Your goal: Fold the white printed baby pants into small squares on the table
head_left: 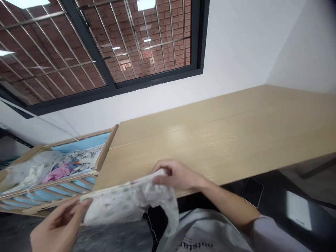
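From here I see a white printed cloth (115,206) held up at the near edge of the counter (210,136). The left hand (59,222) pinches one end between its fingers; the right hand (175,175) grips the other, a loose part drooping below. Left of the counter stands a slatted wooden crib (107,149), a pink cloth (59,173) among its jumbled fabrics.

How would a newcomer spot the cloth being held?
Start at the big wooden tabletop. By its near edge, the left hand and right hand hold a white cloth with small greyish marks. Unlike the fabrics heaped in the slatted crib, it's held between both hands.
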The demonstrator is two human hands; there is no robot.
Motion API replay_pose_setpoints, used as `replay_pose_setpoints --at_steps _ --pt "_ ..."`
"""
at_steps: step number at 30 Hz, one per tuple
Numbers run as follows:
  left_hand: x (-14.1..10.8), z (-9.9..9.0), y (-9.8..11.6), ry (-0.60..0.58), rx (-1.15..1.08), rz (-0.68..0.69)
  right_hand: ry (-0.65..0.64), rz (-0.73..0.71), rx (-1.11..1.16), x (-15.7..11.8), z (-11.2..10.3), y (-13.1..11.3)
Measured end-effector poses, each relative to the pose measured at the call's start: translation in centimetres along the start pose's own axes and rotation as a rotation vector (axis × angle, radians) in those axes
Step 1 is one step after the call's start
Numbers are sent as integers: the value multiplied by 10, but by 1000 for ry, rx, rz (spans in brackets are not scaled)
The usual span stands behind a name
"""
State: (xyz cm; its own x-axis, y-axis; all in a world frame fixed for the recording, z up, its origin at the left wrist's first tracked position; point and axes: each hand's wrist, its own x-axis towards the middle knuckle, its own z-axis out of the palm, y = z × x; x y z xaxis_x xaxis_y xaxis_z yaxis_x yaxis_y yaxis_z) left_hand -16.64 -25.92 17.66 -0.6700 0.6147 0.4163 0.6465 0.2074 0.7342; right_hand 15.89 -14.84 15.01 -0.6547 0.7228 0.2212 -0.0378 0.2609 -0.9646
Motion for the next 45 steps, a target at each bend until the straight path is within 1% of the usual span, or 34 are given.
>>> replay_pose_setpoints --at_steps 2,3,4,6,7,9,11,13,14,17,20,25,29,31,33,36,38,40,41,44,45 --pt "4 19 39 -113 -114 8 29 -4 71 -4 -36 -16" --pt "6 29 56 -192 -175 31 49 -7 67 -6 -54 -22" --pt "9 40 69 -271 -221 57 73 -4 44 -8 -71 -27" --pt "17 65 89 -402 -246 137 121 28 -27 -9 -103 -32" --pt "22 79 95 -463 -239 184 135 55 -62 -9 -118 -31" --pt "32 111 101 -577 -232 271 133 118 -126 -5 -146 -22" --pt "43 147 101 -691 -260 324 130 181 -189 4 -168 -4" --pt "53 185 97 -769 -265 356 161 236 -248 17 -185 19" --pt "59 204 94 -768 -247 377 183 263 -274 26 -192 32" --pt "73 256 86 -679 -153 440 245 330 -340 54 -207 65" --pt "85 297 80 -650 -105 427 309 384 -409 81 -219 93" --pt "97 347 77 -667 -25 357 357 442 -478 114 -235 132" --pt "97 378 73 -712 64 293 383 505 -520 133 -241 161" --pt "94 387 73 -732 111 262 410 542 -558 141 -243 174" --pt "90 390 76 -736 153 236 436 571 -605 147 -245 184" --pt "77 382 90 -693 199 234 449 593 -668 152 -248 192" --pt "58 368 103 -670 206 281 445 601 -696 152 -250 194" --pt "24 349 115 -712 185 369 442 605 -711 151 -252 195" --pt "1 337 119 -768 164 425 439 604 -714 151 -253 195" --pt "-84 302 126 -987 106 583 421 595 -716 148 -256 193" --pt "-113 291 126 -1073 92 699 415 594 -718 147 -257 192"
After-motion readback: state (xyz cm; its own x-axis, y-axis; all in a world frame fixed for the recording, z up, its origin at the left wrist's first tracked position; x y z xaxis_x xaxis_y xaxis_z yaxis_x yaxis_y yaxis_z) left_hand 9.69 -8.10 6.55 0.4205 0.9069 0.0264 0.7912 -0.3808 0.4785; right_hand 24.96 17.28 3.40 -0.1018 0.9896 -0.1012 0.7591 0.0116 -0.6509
